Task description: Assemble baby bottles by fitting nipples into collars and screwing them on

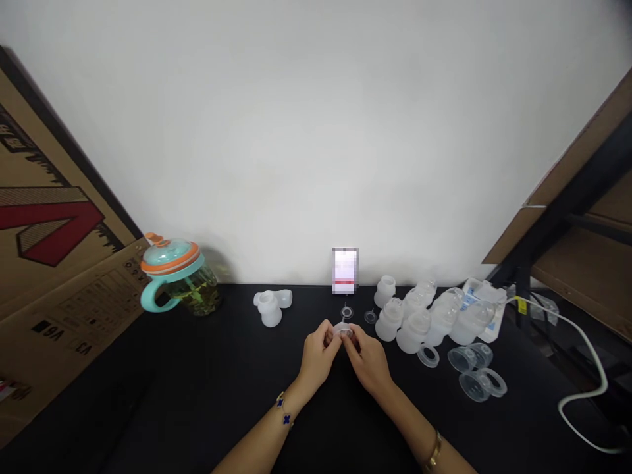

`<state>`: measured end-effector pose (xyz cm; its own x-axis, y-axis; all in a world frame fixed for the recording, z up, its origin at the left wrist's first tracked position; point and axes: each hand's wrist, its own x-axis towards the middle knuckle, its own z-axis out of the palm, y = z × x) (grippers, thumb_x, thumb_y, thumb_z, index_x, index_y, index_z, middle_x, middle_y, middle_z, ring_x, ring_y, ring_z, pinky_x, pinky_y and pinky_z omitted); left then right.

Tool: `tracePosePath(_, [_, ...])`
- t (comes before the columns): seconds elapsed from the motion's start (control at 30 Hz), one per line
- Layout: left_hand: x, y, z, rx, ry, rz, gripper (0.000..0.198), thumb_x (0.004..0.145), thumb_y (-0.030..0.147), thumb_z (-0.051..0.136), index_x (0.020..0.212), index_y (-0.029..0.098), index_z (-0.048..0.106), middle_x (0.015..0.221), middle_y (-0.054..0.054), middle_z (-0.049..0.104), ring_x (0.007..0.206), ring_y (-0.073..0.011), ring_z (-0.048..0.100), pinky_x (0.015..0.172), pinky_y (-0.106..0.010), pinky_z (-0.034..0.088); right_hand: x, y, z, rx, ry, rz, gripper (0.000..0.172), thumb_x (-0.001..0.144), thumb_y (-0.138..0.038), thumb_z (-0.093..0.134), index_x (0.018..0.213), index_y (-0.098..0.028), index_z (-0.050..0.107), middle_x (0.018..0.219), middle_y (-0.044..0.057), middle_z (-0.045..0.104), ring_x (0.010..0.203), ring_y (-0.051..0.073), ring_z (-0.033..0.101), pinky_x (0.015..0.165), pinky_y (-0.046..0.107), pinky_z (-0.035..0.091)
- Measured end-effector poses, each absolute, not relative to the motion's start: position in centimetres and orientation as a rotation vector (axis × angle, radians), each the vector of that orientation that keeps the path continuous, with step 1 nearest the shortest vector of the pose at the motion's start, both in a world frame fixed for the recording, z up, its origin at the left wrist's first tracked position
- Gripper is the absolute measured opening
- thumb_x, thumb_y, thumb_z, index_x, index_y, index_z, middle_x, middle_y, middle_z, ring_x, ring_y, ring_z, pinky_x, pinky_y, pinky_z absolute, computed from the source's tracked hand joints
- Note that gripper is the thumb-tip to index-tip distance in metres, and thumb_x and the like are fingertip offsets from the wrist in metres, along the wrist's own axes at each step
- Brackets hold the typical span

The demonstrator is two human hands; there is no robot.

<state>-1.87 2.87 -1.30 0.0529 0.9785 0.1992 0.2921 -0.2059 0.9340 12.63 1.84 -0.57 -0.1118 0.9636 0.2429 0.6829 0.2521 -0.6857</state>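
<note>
My left hand (320,350) and my right hand (364,355) meet at the middle of the black table, fingers closed on a small translucent ring-shaped part (342,328). Fingertips cover its lower side. Just beyond it lies a flat clear ring (347,312), with a second one (370,316) to its right. Several frosted white bottles (413,330) stand right of my right hand, some with clear domed tops. A loose white ring (428,355) rests in front of them.
A lidded teal and orange jug (180,276) stands at the left beside a cardboard box (74,316). White bottles (270,309) sit left of the upright phone (344,270). Clear caps (474,386) and a white cable (587,336) lie at right.
</note>
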Motion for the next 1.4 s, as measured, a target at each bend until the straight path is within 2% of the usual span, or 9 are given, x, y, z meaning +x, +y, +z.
tracePosePath(0.7, [-1.84, 2.76, -1.97, 1.599, 1.304, 1.130, 0.031, 0.093, 0.043, 0.048, 0.070, 0.022, 0.041, 0.059, 0.006, 0.046, 0.056, -0.0126, 0.048, 0.057, -0.024, 0.031, 12.66, 1.83, -0.78, -1.509, -1.863, 0.545, 0.035, 0.100, -0.046, 0.039, 0.102, -0.021, 0.062, 0.068, 0.000, 0.066, 0.061, 0.019, 0.063, 0.058, 0.026, 0.035])
tracePosePath(0.93, [-2.00, 3.13, -2.01, 1.573, 1.257, 1.119, 0.032, 0.093, 0.044, 0.049, 0.070, 0.021, 0.047, 0.060, 0.004, 0.054, 0.056, -0.0131, 0.050, 0.058, -0.024, 0.035, 12.67, 1.95, -0.94, -1.536, -1.862, 0.542, 0.033, 0.100, -0.045, 0.039, 0.102, -0.022, 0.062, 0.069, 0.000, 0.067, 0.061, 0.019, 0.063, 0.057, 0.026, 0.034])
tracePosePath(1.4, [-2.03, 2.95, -1.97, 1.604, 1.253, 1.122, 0.034, 0.095, 0.046, 0.048, 0.078, 0.019, 0.060, 0.062, 0.002, 0.057, 0.056, -0.0133, 0.053, 0.056, -0.024, 0.037, 12.71, 1.96, -1.00, -1.553, -1.855, 0.507, 0.032, 0.100, -0.045, 0.040, 0.101, -0.021, 0.062, 0.067, -0.001, 0.065, 0.059, 0.018, 0.062, 0.056, 0.025, 0.032])
